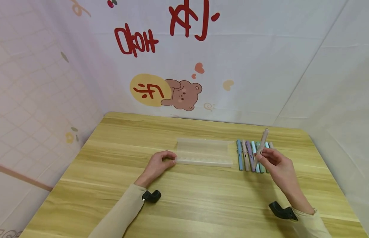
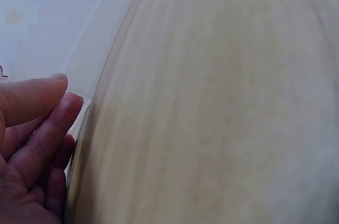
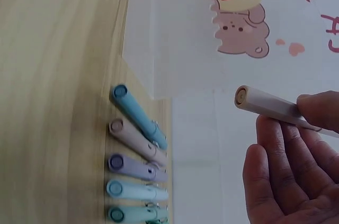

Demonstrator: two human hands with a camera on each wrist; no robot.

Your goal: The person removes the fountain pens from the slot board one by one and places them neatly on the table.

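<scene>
My right hand (image 1: 281,168) pinches a pale beige capped pen (image 1: 262,143) between thumb and fingers, tilted above a row of pens. In the right wrist view, the held pen (image 3: 270,103) points its round end toward the table. The row includes a blue pen (image 1: 239,155), a beige pen (image 1: 245,155), a purple pen (image 1: 250,155) and several others, partly behind the hand. My left hand (image 1: 157,165) holds the left end of a clear plastic tray (image 1: 203,162), thumb and fingertips at its corner. The left wrist view shows little of that tray.
The wood-grain table (image 1: 202,205) carries all of this. A white printed cloth (image 1: 247,59) with a bear and red characters hangs behind its far edge; pale cloths hang at both sides. The tray lies left of the pen row.
</scene>
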